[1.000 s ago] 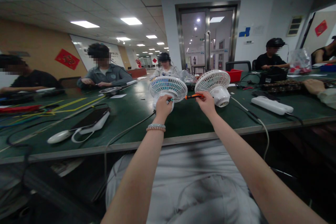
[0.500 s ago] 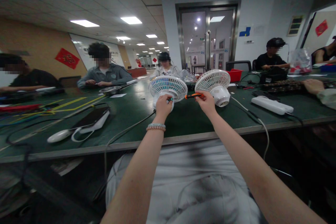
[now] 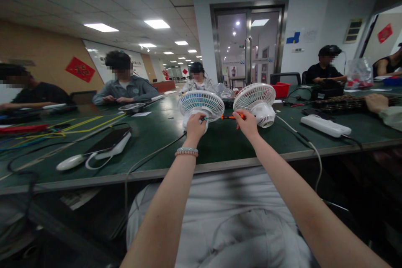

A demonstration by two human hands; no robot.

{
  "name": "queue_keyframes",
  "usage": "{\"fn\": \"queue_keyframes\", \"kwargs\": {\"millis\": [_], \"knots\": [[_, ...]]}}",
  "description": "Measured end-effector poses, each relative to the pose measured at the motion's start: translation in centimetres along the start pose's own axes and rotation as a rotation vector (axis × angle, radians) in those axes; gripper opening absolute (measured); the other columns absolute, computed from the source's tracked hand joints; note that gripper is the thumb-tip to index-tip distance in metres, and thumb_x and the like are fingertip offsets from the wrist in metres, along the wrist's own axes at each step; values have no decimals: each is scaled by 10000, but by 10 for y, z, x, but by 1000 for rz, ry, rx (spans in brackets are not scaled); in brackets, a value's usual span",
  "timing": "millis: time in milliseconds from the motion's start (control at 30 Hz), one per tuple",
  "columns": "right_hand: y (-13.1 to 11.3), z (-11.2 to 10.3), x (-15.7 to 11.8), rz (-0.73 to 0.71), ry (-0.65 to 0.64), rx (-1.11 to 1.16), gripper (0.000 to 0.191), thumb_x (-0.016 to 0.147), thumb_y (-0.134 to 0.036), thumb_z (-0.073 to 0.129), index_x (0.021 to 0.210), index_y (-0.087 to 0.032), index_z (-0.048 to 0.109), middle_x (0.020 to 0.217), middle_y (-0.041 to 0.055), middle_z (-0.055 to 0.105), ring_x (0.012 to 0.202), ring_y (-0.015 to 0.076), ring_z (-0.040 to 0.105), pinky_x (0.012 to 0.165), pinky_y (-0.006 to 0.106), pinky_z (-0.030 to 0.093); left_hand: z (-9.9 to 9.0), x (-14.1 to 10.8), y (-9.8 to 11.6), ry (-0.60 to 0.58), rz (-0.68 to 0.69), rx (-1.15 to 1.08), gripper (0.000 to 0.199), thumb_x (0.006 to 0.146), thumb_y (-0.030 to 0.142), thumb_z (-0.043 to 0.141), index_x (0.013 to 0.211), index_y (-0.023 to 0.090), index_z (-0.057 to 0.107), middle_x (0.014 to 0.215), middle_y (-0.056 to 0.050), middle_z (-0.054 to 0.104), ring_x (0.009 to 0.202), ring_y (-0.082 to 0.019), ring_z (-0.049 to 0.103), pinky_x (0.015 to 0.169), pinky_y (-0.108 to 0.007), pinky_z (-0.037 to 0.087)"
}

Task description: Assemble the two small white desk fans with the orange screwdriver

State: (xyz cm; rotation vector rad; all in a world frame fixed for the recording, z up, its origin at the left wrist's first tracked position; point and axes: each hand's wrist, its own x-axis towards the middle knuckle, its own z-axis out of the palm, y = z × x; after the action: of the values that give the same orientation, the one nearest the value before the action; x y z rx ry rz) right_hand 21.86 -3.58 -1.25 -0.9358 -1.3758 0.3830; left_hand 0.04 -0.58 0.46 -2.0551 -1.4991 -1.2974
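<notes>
My right hand (image 3: 247,124) is closed around the orange and black handle of a screwdriver (image 3: 228,116). Its thin shaft points left, to the fingertips of my left hand (image 3: 196,125). Those fingers are pinched at a small dark green piece, too small to name, in front of the left white fan (image 3: 201,99). Whether they also grip the fan is hidden. Both fans have round slatted grilles and are tipped back on the table. The second white fan (image 3: 255,96) stands just behind my right hand, its rounded motor housing turned toward me.
The green table (image 3: 220,150) carries a white power strip (image 3: 325,125) at right, and a dark flat device (image 3: 108,140) with a white strap at left. Cables run over the front edge. A red bin (image 3: 282,89) stands behind the fans. Several people sit around; one's hand (image 3: 376,103) rests at far right.
The screwdriver has turned slightly in my right hand and its handle lies more level, with the shaft showing more clearly. My left hand and both fans have stayed in place.
</notes>
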Motion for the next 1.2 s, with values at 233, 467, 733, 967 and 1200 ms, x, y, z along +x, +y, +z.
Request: {"fn": "queue_keyframes", "kwargs": {"millis": [233,467,733,967,1200], "knots": [[5,2,2,-58,-1,-95,337,794,-469,405,738,-205,607,644,-7,569,649,155,515,657,276,397,-1,0,0,-9,2,0,199,691,154,508,867,204,586,877,-44,615,906,-192,552,838,-319,437],[12,7,3,-2,12,83,221,765,-319,390,803,-226,586,670,-9,578,693,167,542,652,285,422,0,0,-1,-9,4,-8,189,690,159,515,858,203,588,870,-47,616,898,-193,554,833,-322,437],[13,6,2,-1,11,66,249,798,-392,389,824,-224,570,601,-23,558,605,155,537,615,281,417,1,1,0,-18,-12,-4,197,690,148,511,861,205,589,879,-44,611,911,-191,553,837,-322,440],[13,5,3,-22,22,4,343,816,-496,365,780,-222,568,558,-14,542,610,168,535,611,279,405,1,0,-1,11,26,-9,190,686,142,517,851,200,590,854,-47,613,895,-193,554,841,-317,434],[14,6,4,3,26,-7,379,812,-526,358,736,-220,568,556,-8,532,622,174,537,620,288,402,0,0,-1,-6,12,5,194,693,148,517,863,205,590,867,-43,615,905,-191,555,839,-314,438]]}}
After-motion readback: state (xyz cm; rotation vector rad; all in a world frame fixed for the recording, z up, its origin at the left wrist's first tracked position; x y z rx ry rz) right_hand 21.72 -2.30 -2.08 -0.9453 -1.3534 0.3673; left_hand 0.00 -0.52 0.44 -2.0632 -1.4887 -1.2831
